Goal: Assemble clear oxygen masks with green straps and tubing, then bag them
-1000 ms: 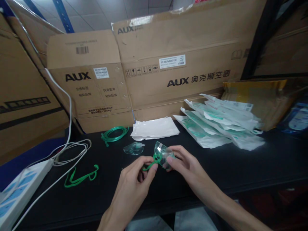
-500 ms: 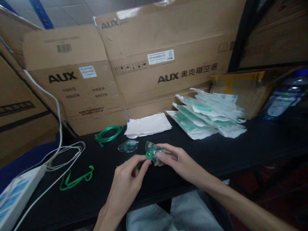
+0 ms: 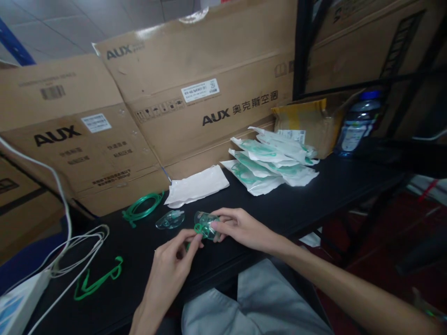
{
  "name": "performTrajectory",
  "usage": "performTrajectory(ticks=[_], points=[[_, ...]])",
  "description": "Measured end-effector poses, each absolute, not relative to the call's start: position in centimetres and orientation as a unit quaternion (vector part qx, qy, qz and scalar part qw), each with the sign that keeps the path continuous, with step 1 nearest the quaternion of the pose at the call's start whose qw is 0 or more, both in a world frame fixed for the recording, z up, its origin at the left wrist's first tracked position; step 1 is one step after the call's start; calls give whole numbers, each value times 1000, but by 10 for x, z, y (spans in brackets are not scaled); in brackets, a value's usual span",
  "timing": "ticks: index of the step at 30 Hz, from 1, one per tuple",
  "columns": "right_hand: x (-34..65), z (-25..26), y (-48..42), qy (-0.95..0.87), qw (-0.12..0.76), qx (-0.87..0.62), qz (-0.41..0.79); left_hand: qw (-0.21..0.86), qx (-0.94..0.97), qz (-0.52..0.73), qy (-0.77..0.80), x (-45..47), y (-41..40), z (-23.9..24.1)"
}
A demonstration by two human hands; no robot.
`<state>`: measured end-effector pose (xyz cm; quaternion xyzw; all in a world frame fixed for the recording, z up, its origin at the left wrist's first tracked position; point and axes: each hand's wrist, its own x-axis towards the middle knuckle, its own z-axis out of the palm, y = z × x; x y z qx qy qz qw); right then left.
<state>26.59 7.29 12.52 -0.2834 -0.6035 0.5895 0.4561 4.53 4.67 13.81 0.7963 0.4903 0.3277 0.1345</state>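
Observation:
My right hand (image 3: 240,229) grips a clear plastic mask (image 3: 204,222) just above the black table (image 3: 314,200). My left hand (image 3: 172,263) pinches a green elastic strap (image 3: 199,229) where it meets the mask. A second clear mask (image 3: 170,219) lies on the table just left of them. A coil of green tubing (image 3: 143,208) rests farther back left. Another green strap (image 3: 98,280) lies loose at the near left.
A flat white empty bag (image 3: 195,187) and a pile of sealed packages (image 3: 272,160) lie at the back. Large AUX cardboard boxes (image 3: 195,93) wall the rear. White cables (image 3: 70,242) loop at the left; a water bottle (image 3: 356,123) stands at the right.
The camera has swung to the right, shifting everything left in view and revealing the bottle and floor. Both hands keep hold of the mask and the strap.

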Motion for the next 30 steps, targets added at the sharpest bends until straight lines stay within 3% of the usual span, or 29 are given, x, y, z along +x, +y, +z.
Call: performTrajectory(ticks=[9,26,30], points=[[264,121,76,-600,480,-275,578,122,796,338,487,48,46,144],[265,123,65,-637,430,-325,551,117,818,364,430,52,37,142],[264,120,62,-690,411,-357,478,128,823,370,411,51,35,141]])
